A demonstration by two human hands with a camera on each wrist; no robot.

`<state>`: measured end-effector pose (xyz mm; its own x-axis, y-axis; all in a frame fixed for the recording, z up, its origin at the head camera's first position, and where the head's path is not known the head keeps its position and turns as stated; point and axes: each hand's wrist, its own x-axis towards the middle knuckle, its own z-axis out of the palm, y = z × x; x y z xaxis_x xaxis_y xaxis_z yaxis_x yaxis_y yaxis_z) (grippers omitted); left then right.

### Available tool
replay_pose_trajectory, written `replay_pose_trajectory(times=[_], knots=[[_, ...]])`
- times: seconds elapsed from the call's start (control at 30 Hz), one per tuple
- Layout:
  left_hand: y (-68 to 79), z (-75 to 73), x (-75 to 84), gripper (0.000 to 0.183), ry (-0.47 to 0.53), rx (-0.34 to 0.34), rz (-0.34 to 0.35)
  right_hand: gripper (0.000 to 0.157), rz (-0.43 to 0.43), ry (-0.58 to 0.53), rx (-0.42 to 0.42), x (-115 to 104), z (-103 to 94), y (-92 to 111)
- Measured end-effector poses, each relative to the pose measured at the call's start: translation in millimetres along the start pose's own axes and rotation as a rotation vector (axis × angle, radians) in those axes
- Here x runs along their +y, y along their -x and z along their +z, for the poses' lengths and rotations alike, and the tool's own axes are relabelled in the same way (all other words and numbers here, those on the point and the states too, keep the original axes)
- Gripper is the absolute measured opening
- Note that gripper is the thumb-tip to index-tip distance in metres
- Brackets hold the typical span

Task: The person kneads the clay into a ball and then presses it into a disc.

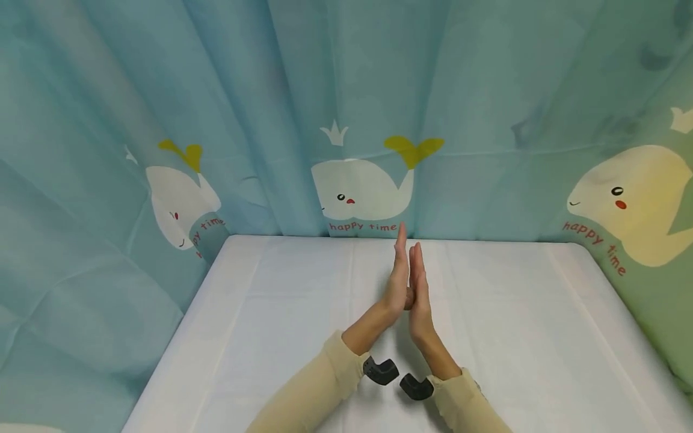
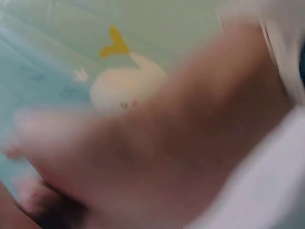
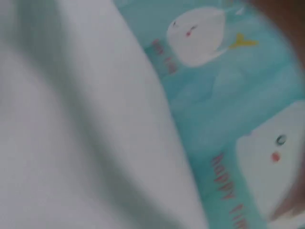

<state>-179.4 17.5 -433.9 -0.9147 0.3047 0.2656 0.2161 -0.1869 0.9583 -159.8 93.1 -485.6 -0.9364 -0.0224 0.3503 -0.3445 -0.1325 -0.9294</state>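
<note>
In the head view, my left hand point(image 1: 399, 279) and right hand point(image 1: 420, 300) stand upright above the table, palms facing each other with straight fingers. Between the palms is a small brown lump point(image 1: 409, 298), roundish and mostly hidden, touched from both sides; its material cannot be made out. A blurred hand point(image 2: 128, 157) and its wrist fill much of the left wrist view, with a dark patch near the lower left. The right wrist view catches only blurred skin at its right edge.
A white-covered table point(image 1: 303, 288) lies under the hands. Behind and beside it hangs a blue-green curtain point(image 1: 260, 120) printed with white whales. Black wrist mounts point(image 1: 381, 371) project from both cream sleeves point(image 1: 319, 385), close to each other.
</note>
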Motion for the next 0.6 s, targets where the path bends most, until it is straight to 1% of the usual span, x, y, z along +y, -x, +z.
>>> replay_pose_trajectory(times=[0.07,0.13,0.23,0.3,0.33,0.4,0.47,0.53,0.6], knots=[[-2.8,-2.1,-7.0,0.065,-0.04,0.017,-0.024,0.055,-0.028,0.0,0.011,-11.1,4.4,2.3],[-2.0,-3.4,-16.5,0.063,-0.046,0.027,-0.072,0.055,-0.072,0.062,0.01,-24.0,7.1,1.2],[5.9,-1.5,-30.0,0.062,-0.005,0.016,-0.124,0.056,-0.103,0.17,0.001,-37.0,4.1,-9.8],[14.1,2.5,-35.3,0.064,0.037,-0.001,-0.156,0.057,-0.115,0.235,-0.005,-39.0,-3.5,-21.9],[17.9,4.9,-36.7,0.065,0.067,-0.004,-0.16,0.057,-0.108,0.253,-0.013,-38.5,-8.2,-28.1],[23.7,9.8,-35.5,0.068,0.139,0.014,-0.156,0.056,-0.08,0.262,-0.033,-34.2,-17.8,-38.9],[26.5,12.4,-31.8,0.069,0.211,0.038,-0.157,0.054,-0.041,0.25,-0.056,-28.7,-24.4,-43.7],[25.4,12.3,-25.5,0.069,0.274,0.06,-0.146,0.054,-0.001,0.212,-0.069,-22.5,-26.4,-41.6],[21.3,9.5,-18.7,0.067,0.273,0.073,-0.13,0.053,0.038,0.17,-0.061,-16.7,-24.1,-34.5]])
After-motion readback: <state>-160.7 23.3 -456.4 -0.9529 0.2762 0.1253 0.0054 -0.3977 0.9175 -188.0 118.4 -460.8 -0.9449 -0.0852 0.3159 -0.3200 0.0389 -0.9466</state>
